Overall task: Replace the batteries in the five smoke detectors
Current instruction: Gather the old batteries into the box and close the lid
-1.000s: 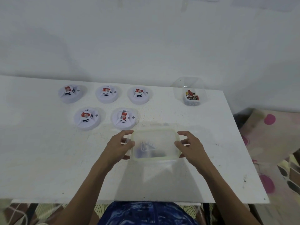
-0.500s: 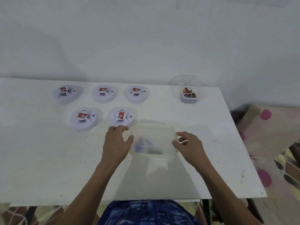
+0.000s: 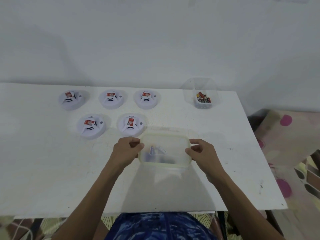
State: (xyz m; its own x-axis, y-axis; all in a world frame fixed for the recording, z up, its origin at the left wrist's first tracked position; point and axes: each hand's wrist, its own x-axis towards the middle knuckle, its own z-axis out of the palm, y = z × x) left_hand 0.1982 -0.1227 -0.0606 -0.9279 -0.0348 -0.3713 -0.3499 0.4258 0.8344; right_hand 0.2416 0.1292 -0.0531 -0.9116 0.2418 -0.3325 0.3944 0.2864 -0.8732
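Observation:
Several white round smoke detectors with red labels lie on the white table [image 3: 43, 170]: three in a back row [image 3: 71, 99], [image 3: 111, 98], [image 3: 146, 98] and two nearer [image 3: 90, 125], [image 3: 131, 124]. A lidded translucent plastic box [image 3: 164, 149] with blurred dark items inside sits in front of me. My left hand [image 3: 127, 149] grips its left edge and my right hand [image 3: 201, 151] grips its right edge, fingers curled over the lid rim. A clear open tub [image 3: 201, 94] holding several batteries stands at the back right.
The table's right edge runs from the back right down to the front right, with a patterned floor mat [image 3: 285, 144] beyond it. A plain white wall rises behind the table.
Both hands have closed on the lid rim of the translucent box; the left hand shifted from flat against its side to a curled grip. The box has hardly moved.

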